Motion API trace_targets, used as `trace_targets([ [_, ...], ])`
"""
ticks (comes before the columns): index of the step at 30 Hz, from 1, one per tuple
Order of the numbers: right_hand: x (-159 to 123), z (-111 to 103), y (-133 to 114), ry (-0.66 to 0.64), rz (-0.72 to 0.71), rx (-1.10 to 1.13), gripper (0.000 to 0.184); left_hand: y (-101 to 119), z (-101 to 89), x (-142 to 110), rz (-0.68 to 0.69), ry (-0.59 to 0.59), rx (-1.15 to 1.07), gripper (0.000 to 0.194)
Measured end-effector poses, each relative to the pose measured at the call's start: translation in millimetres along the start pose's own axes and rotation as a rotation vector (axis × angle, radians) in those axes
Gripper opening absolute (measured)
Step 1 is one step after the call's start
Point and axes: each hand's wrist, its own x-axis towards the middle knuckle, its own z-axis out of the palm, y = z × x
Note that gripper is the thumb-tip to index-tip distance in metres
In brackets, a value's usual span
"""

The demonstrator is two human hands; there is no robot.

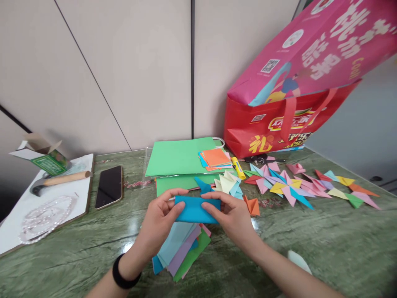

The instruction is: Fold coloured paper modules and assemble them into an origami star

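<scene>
A folded blue sheet of origami paper [197,210] is stretched level between my two hands, above the table. My left hand [161,213] pinches its left end, thumb on the near face and fingers behind. At the right end, my right hand [231,213] grips it the same way. Below the paper lies a fanned pile of coloured paper sheets [182,248], in light blue, purple and green, partly hidden by the blue sheet. Just beyond my hands stand folded paper pieces, one blue [204,185] and some cream [227,182]. An orange folded piece [252,205] sits beside my right hand.
Many folded paper pieces [288,186] spread over the right side. Green sheets [180,157] carry small square papers [217,158]; a yellow glue stick [238,167] is beside them. Red bag [260,128] stands behind. Leftward are a phone [109,187], hammer [62,180], beads [46,217] and box [46,159].
</scene>
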Motion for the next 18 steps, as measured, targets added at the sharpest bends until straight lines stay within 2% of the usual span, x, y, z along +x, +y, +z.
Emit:
trace_targets([
  [18, 0.9, -0.7, 4.0, -0.009, 0.016, 0.003, 0.019, 3.9, 2.2, -1.4, 0.013, 0.026, 0.072, 0.026],
])
